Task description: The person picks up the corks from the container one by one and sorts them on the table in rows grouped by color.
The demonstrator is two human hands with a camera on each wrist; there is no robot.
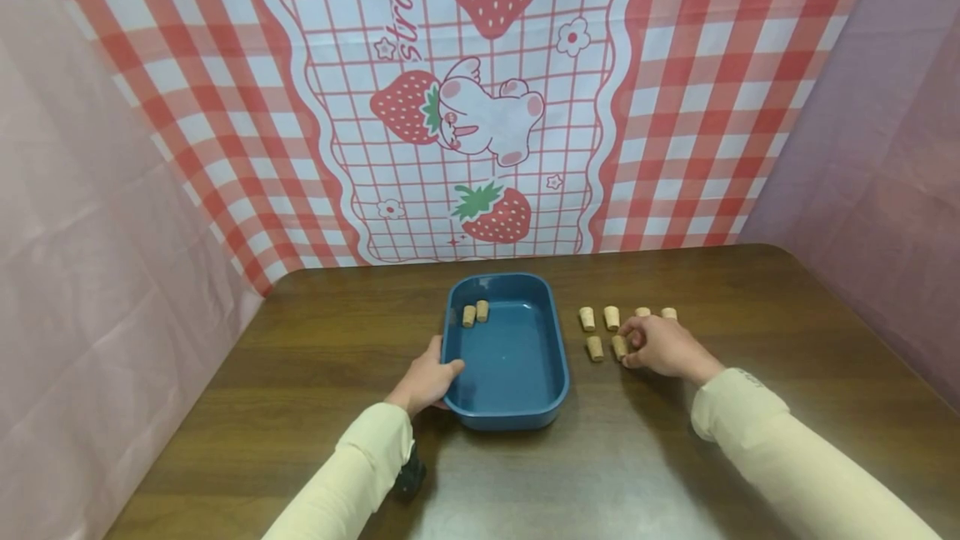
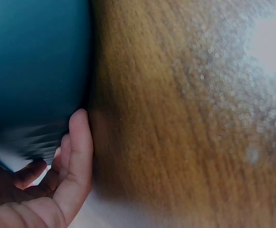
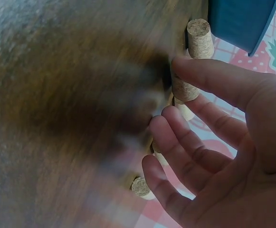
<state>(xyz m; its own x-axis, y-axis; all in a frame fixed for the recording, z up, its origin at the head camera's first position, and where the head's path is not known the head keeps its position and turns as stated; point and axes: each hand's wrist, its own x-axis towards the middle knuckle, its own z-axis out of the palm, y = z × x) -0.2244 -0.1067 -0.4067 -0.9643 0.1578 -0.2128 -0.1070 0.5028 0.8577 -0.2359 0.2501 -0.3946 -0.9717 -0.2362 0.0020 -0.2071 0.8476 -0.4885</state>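
Note:
A blue rectangular plastic tray (image 1: 504, 422) sits on the table, with two corks (image 1: 476, 313) standing inside near its far left corner. My left hand (image 1: 426, 377) grips the tray's left side, thumb over the rim and fingers along the outer wall, seen against the blue wall (image 2: 38, 61) in the left wrist view. To the right of the tray, my right hand (image 1: 663, 347) has thumb and index finger on either side of a cork (image 3: 185, 90), pinching it at the table. Its other fingers are loosely bent and hold nothing. Another cork (image 1: 595, 348) stands just left of it.
Several more corks (image 1: 612, 318) stand in a row behind, two partly hidden by my right hand. The brown wooden table (image 1: 315, 407) ends at a checked strawberry cloth (image 1: 495, 107). A small black object (image 1: 409, 475) shows beside my left sleeve.

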